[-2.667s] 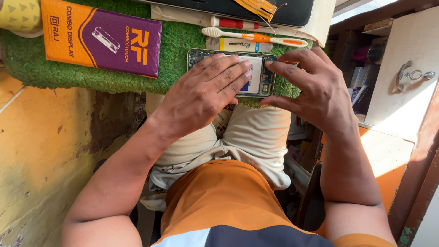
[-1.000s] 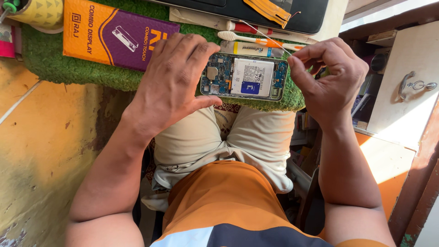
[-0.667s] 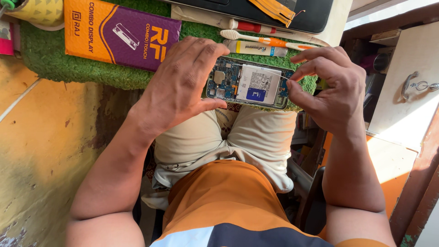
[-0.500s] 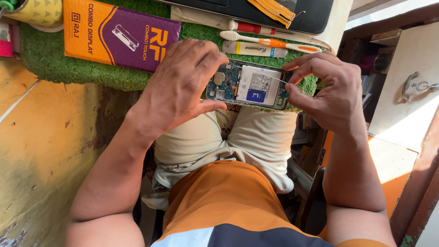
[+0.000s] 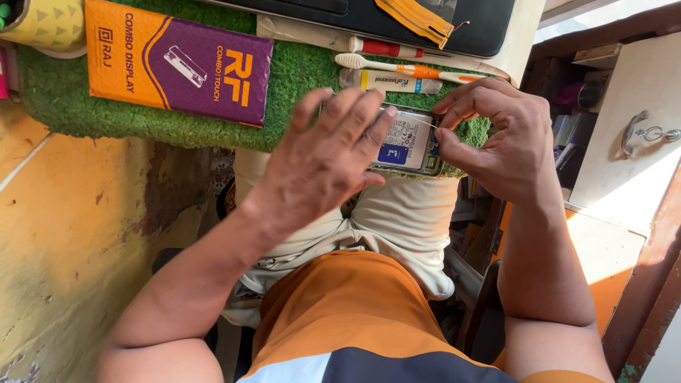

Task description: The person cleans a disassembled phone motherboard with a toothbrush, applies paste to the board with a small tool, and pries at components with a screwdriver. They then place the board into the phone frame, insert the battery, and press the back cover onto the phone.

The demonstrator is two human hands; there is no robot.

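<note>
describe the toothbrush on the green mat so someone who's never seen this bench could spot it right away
Start at the green turf mat and go to its far edge, just beyond the right hand. The toothbrush lies flat there between a red-handled screwdriver and a small white tube. It alone has white bristles and an orange grip.

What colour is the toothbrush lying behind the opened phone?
The toothbrush is white with an orange grip section, seen best in the head view, lying on the green mat.

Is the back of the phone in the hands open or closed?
Open: the phone shows its bare battery label with no back cover, gripped by the left hand and right hand.
</note>
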